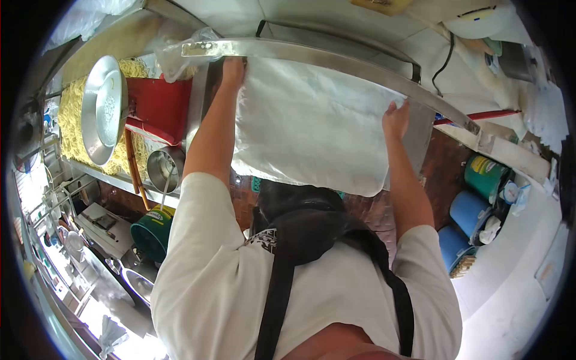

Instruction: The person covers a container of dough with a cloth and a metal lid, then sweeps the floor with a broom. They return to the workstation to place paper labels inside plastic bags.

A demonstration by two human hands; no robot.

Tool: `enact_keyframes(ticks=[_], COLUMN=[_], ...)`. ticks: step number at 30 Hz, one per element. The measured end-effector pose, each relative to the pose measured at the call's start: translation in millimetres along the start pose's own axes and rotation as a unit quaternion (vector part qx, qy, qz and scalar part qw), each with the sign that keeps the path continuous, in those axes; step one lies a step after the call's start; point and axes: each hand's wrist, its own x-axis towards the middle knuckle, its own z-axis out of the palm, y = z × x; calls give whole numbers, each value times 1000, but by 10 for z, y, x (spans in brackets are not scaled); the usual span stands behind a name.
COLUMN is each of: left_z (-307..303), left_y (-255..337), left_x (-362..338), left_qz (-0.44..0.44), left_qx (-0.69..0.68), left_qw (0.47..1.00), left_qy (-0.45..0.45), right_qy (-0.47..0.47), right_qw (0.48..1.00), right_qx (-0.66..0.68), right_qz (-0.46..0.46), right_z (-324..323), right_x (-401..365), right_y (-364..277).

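A white cloth [306, 120] lies spread in front of me over a metal surface [419, 135], its near edge hanging towards my black apron. My left hand [233, 71] is closed at the cloth's far left corner, its fingertips partly hidden by a long metal bar [312, 53]. On the other side, my right hand [396, 119] grips the cloth's right edge, thumb up. The bar runs across just beyond both hands.
To the left are yellow noodles [72, 117], a metal bowl [103, 111], a red container [159, 105] and a small pot [165, 170]. Green [485, 176] and blue buckets [470, 213] stand at right. A clear plastic bag [177, 57] touches the bar's left end.
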Motion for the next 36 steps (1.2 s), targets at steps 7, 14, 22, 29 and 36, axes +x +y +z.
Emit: enact_keyframes(ticks=[7,14,22,29,36], left_z=[-308,-120,-290,-144,-127], left_y=[-34,-31,350,23,-19], left_x=[470,334,302,357,543], left_qz=[123,297,134,315,313], left_qx=[298,462,545,522,588], left_qw=[942,834,798,789,740], left_qy=[-92,-51,-219,-82,-96], right_qy=[6,-7,23,8,6], right_qw=[1000,999,1000,999,1000], right_qx=[9,-16,-16,-26,18], right_qz=[30,40,11,25,-10], right_z=[-68,-82,-51,-49,22], right_x=[-21,-31,-93,-61,40], right_y=[-134,-149,-122,-116,-13])
